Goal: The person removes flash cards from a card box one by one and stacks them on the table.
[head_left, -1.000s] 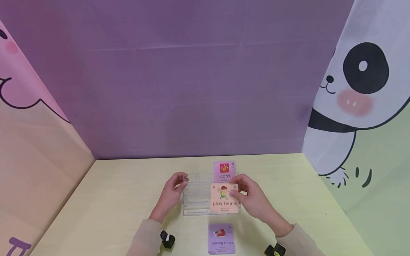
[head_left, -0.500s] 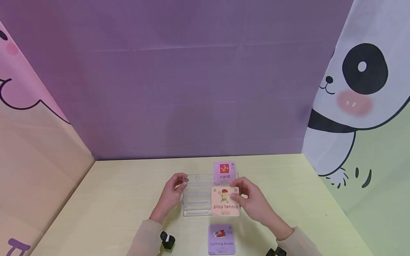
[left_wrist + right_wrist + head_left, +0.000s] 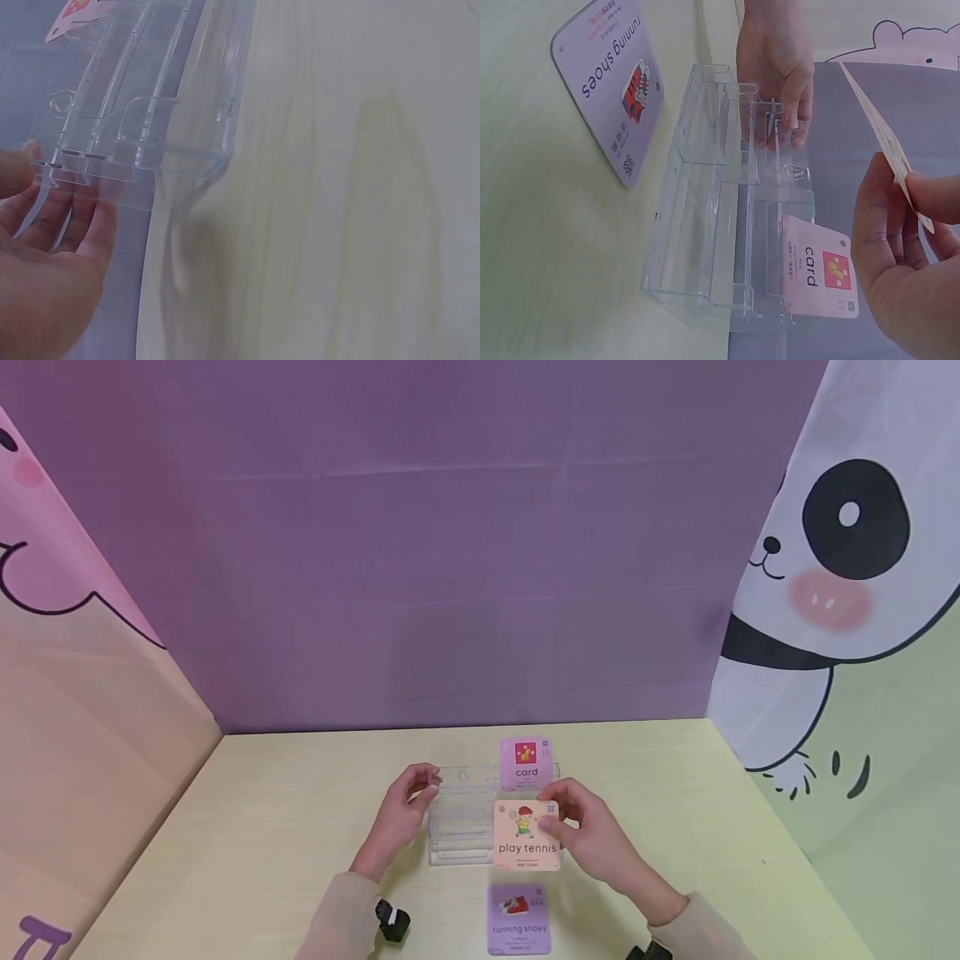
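Observation:
My left hand [image 3: 403, 814] grips the left end of a clear plastic tiered card rack [image 3: 461, 827], its thumb on the near side in the left wrist view. Between thumb and fingers, my right hand [image 3: 592, 835] pinches the right edge of a peach "play tennis" card [image 3: 517, 852]. That card is held above the rack, apart from it in the right wrist view. A pink "card" card [image 3: 817, 270] stands in the rack's rear tier at the right end. On the table in front of the rack lies a purple "running shoes" card [image 3: 518, 920].
The pale wooden table [image 3: 300, 827] ends at a purple backdrop [image 3: 465, 568]. Printed side panels stand left and right, the right one showing a panda [image 3: 772, 693]. A black wrist camera [image 3: 393, 922] sits at the left cuff.
The right hand has lowered the "play tennis" card slightly toward me, showing more of the rack between it and the "card" card. My left hand stays on the rack.

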A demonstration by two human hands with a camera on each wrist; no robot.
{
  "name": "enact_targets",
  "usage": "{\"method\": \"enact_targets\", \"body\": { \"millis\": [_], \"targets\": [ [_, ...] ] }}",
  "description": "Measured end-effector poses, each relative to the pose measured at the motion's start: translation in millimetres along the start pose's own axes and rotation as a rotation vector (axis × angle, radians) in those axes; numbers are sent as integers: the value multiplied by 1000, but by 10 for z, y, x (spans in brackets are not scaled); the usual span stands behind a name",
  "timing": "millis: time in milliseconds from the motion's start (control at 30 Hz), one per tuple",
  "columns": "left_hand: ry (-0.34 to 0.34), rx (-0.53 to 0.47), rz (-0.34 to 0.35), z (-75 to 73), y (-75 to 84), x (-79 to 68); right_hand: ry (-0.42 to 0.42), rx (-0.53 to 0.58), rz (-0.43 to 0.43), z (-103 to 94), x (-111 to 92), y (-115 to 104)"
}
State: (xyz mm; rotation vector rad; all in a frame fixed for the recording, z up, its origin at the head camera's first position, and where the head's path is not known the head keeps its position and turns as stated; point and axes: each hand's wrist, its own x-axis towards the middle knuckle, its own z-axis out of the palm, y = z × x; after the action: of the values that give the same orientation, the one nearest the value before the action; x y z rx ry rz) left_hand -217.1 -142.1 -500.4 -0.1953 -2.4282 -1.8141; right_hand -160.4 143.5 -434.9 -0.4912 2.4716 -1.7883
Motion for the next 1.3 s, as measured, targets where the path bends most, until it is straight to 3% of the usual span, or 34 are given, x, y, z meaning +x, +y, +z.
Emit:
{"method": "enact_targets", "body": {
  "millis": [400, 1067, 1200, 1300],
  "targets": [
    [-7, 0, 22, 0, -27, 13, -9, -2, 10, 36, -25, -1],
    [5, 5, 1, -2, -9, 8, -34, 14, 36, 121, -110, 97],
    [-3, -15, -4, -7, 46, -13, -43, 17, 47, 137, -125, 119],
    [-10, -15, 3, -10, 174, -57, -43, 20, 48, 145, -138, 134]
  ]
}}
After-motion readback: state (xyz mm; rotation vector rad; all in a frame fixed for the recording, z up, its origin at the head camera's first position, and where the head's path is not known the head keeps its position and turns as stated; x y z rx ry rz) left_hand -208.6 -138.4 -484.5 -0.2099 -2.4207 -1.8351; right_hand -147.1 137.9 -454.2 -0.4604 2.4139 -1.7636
